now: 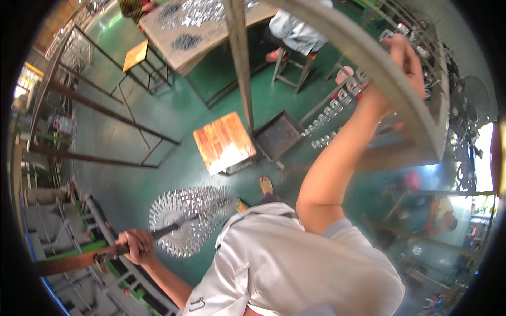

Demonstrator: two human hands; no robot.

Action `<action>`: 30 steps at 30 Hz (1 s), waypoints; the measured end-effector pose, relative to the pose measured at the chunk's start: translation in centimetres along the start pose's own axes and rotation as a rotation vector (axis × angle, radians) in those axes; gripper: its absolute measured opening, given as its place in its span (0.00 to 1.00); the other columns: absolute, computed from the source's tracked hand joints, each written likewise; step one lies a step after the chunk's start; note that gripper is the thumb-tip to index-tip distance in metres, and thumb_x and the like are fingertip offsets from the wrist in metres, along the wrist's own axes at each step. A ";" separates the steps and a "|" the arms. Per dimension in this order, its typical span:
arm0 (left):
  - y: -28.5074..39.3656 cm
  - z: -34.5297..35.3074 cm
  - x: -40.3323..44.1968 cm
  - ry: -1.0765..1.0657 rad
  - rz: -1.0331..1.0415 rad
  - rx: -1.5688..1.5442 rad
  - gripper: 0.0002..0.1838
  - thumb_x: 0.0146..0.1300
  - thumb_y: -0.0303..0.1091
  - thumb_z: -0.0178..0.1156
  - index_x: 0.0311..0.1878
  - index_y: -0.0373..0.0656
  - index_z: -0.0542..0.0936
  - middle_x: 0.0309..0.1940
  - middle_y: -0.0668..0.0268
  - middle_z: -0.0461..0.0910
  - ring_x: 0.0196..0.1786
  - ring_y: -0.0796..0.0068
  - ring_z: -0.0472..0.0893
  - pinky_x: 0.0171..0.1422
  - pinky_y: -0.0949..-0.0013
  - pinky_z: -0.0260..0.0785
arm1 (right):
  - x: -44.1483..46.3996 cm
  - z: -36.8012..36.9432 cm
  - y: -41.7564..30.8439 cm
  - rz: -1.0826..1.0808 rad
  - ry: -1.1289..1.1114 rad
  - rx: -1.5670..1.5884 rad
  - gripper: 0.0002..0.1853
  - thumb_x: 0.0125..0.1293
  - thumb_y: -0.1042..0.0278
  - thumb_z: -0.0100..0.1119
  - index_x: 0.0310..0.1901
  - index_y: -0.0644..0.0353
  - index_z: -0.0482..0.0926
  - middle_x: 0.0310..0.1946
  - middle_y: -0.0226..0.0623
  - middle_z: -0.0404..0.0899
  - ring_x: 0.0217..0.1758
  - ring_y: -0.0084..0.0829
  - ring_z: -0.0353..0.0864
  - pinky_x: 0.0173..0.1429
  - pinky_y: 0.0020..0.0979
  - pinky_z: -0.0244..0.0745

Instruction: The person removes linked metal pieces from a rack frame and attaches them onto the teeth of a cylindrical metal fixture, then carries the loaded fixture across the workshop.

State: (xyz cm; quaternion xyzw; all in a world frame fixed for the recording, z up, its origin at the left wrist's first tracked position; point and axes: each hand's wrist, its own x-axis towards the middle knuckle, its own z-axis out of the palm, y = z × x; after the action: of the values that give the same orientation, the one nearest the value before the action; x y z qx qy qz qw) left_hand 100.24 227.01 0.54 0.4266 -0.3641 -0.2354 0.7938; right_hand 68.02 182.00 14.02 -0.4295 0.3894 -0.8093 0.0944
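My left hand (pixel 137 246) is closed around a dark bar (pixel 164 230) at the lower left. The bar's far end lies over a round, fanned rack (pixel 182 224) full of many small silvery metal parts. A brown strip (pixel 71 263) runs from that hand toward the left edge. My right hand (pixel 408 68) is raised at the upper right with its fingers bent together. Its fingertips are beside a shiny metal part (pixel 387 35) on a crowded rack; whether they grip it is unclear. A pale curved frame (pixel 363 45) passes in front of that arm.
A wooden-topped stool (pixel 224 139) stands ahead, beside a dark tray (pixel 278 135). Rows of metal parts (pixel 332 108) hang on the right. Metal pieces lie on a worktable (pixel 182 58) at the back, where a seated person (pixel 300 29) is. A metal frame (pixel 105 95) stands left.
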 end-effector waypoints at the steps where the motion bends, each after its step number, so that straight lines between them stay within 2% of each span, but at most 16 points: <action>1: 0.1 0.4 0.1 0.026 0.008 0.007 0.15 0.71 0.26 0.49 0.25 0.45 0.64 0.11 0.69 0.60 0.10 0.81 0.58 0.11 0.76 0.54 | 0.0 0.1 0.3 -0.048 -0.037 0.037 0.13 0.59 0.66 0.70 0.39 0.69 0.86 0.28 0.38 0.86 0.28 0.23 0.81 0.34 0.22 0.74; 3: 0.3 0.6 -0.4 0.027 0.002 0.017 0.14 0.70 0.25 0.49 0.25 0.45 0.65 0.11 0.69 0.60 0.10 0.81 0.58 0.11 0.76 0.54 | -0.6 0.0 0.9 -0.121 -0.101 0.133 0.11 0.62 0.69 0.67 0.37 0.71 0.85 0.27 0.38 0.85 0.27 0.22 0.81 0.34 0.21 0.75; 5: 0.4 1.0 0.0 -0.032 -0.011 0.015 0.13 0.70 0.25 0.49 0.26 0.44 0.65 0.11 0.70 0.59 0.10 0.81 0.58 0.12 0.76 0.53 | -1.4 -0.6 1.2 -0.029 -0.294 0.260 0.10 0.62 0.71 0.65 0.39 0.71 0.84 0.25 0.43 0.84 0.19 0.24 0.77 0.21 0.23 0.68; 7: 0.6 1.0 -0.1 -0.016 -0.024 0.050 0.17 0.73 0.30 0.48 0.23 0.46 0.65 0.11 0.70 0.59 0.11 0.81 0.57 0.13 0.76 0.52 | -3.2 -0.8 0.1 0.029 -0.352 0.320 0.11 0.62 0.71 0.66 0.39 0.73 0.84 0.24 0.45 0.83 0.14 0.24 0.74 0.17 0.21 0.64; 9: 0.9 1.6 -0.1 0.012 -0.063 0.067 0.20 0.74 0.34 0.48 0.21 0.46 0.64 0.12 0.70 0.60 0.12 0.81 0.57 0.14 0.74 0.52 | -5.8 -0.7 -1.7 0.158 -0.262 0.298 0.11 0.61 0.72 0.67 0.39 0.75 0.83 0.22 0.47 0.82 0.10 0.23 0.71 0.13 0.21 0.58; 12: 0.7 1.9 0.0 0.080 -0.001 0.047 0.16 0.70 0.27 0.49 0.22 0.43 0.65 0.12 0.70 0.60 0.12 0.81 0.59 0.15 0.75 0.53 | -8.7 -2.2 -2.9 0.395 -0.306 0.170 0.14 0.60 0.73 0.69 0.40 0.78 0.82 0.20 0.47 0.81 0.08 0.23 0.70 0.12 0.20 0.53; 15: 1.3 3.4 0.7 0.036 -0.026 0.149 0.22 0.76 0.34 0.44 0.20 0.45 0.63 0.11 0.69 0.60 0.12 0.80 0.57 0.17 0.73 0.52 | -12.4 -4.1 -2.9 0.479 -0.368 0.141 0.14 0.61 0.72 0.70 0.42 0.77 0.82 0.18 0.46 0.80 0.07 0.22 0.67 0.12 0.20 0.53; 20: 1.7 5.3 1.7 0.094 0.003 0.203 0.23 0.77 0.34 0.41 0.19 0.45 0.61 0.10 0.69 0.59 0.11 0.81 0.56 0.17 0.73 0.51 | -17.4 -7.3 -3.3 0.596 -0.517 0.100 0.13 0.64 0.71 0.67 0.43 0.75 0.83 0.16 0.42 0.78 0.07 0.19 0.65 0.12 0.19 0.53; 22: 2.0 6.2 2.3 0.116 0.016 0.196 0.23 0.77 0.31 0.41 0.19 0.44 0.61 0.10 0.68 0.59 0.11 0.82 0.56 0.16 0.73 0.51 | -18.9 -8.5 -3.7 0.640 -0.594 0.114 0.11 0.65 0.73 0.66 0.43 0.74 0.83 0.16 0.40 0.78 0.09 0.18 0.67 0.13 0.19 0.55; 30: 2.8 9.0 4.6 0.234 0.041 0.237 0.25 0.78 0.35 0.42 0.18 0.45 0.59 0.09 0.68 0.57 0.10 0.82 0.54 0.15 0.74 0.49 | -23.7 -11.4 -5.5 0.897 -0.888 0.196 0.07 0.64 0.80 0.64 0.42 0.74 0.84 0.19 0.40 0.81 0.14 0.18 0.74 0.15 0.19 0.62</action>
State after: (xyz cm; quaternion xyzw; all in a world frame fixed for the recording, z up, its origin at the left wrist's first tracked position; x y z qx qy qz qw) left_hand 96.30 220.79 7.95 0.5343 -0.3032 -0.1231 0.7794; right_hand 74.76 203.56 -0.49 -0.5088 0.3792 -0.4679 0.6152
